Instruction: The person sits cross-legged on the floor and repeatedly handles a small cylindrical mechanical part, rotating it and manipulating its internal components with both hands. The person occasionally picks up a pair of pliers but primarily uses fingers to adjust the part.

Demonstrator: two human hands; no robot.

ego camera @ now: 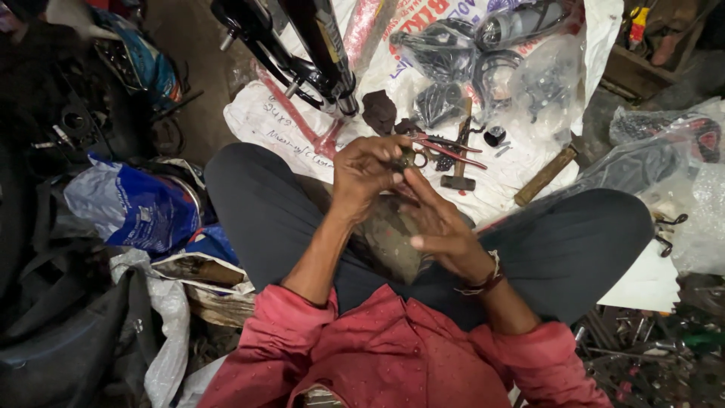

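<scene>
Head view showed the left hand [368, 175] closed around a small metal ring part [410, 158] above the lap, right hand's [442, 227] fingers half-open, steadying it. Stiff, light, probably greasy; best pinched by its rim.

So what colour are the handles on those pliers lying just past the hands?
Red, on the pliers lying on the white sheet; the head view shows them best.
</scene>
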